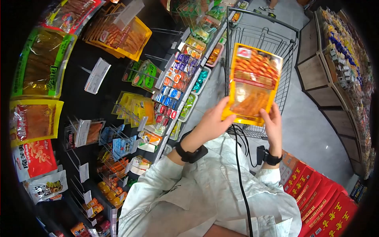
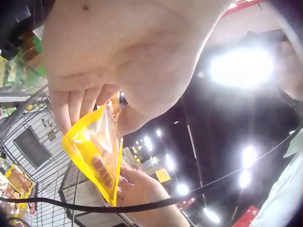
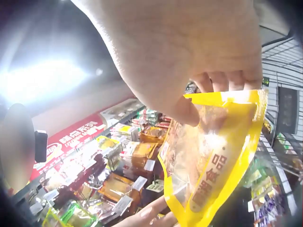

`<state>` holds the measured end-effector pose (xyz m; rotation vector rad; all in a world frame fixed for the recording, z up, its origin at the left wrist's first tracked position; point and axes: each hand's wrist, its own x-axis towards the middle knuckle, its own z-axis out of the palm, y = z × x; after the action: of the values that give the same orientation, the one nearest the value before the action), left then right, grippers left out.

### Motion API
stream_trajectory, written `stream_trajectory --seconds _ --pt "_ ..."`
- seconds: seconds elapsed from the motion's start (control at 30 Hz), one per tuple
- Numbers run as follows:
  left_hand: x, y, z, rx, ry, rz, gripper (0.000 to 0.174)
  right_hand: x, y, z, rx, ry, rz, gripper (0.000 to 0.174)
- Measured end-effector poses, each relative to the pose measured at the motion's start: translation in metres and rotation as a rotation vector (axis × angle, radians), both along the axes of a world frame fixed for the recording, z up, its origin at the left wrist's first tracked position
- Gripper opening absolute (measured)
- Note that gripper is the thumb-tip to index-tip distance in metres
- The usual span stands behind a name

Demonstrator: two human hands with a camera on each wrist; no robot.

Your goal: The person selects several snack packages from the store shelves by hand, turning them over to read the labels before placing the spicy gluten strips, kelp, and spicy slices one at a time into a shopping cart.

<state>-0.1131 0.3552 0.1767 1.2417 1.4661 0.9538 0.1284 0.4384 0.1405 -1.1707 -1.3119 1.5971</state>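
A wire cart [image 1: 256,35] stands beyond, partly hidden behind a yellow-edged food packet [image 1: 256,69] that 2 hands hold up in front of the person. The left hand [image 1: 211,120] pinches the packet's lower left edge, the right hand [image 1: 272,126] its lower right; most fingertips are lost behind it. Its small print blurs in the head view.
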Motion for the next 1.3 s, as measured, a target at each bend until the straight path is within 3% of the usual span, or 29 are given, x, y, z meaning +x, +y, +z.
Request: stream_trajectory --seconds 0.07,0.2,0.3,0.57,0.77,0.97,1.1,1.3 --pt "0.009 0.008 0.015 0.073 0.001 -0.062 0.070 0.015 -0.001 0.009 0.067 -0.074 -0.179 0.053" --pt "0.018 0.014 0.009 0.131 -0.061 -0.085 0.070 0.041 0.006 -0.010 0.212 -0.211 -0.468 0.051" --pt "0.016 0.002 0.000 0.085 -0.027 -0.047 0.061 0.047 0.008 -0.012 0.139 -0.233 -0.419 0.044" --pt "-0.027 -0.050 -0.009 0.053 -0.034 0.226 0.044 -0.030 0.027 -0.009 0.028 -0.101 0.032 0.029" --pt "-0.053 -0.118 0.002 0.048 -0.107 0.480 0.041 -0.112 0.019 0.013 0.134 -0.075 0.386 0.025" --pt "-0.073 -0.197 -0.003 0.065 0.008 0.682 0.038 -0.167 -0.034 0.035 0.159 -0.031 0.611 0.020" --pt "-0.081 -0.240 0.001 0.125 -0.014 0.787 0.037 -0.192 -0.076 0.036 0.164 -0.072 0.717 0.021" --pt "-0.087 -0.293 -0.030 0.127 -0.096 0.957 0.037 -0.220 -0.123 0.046 0.205 -0.191 0.903 0.022"
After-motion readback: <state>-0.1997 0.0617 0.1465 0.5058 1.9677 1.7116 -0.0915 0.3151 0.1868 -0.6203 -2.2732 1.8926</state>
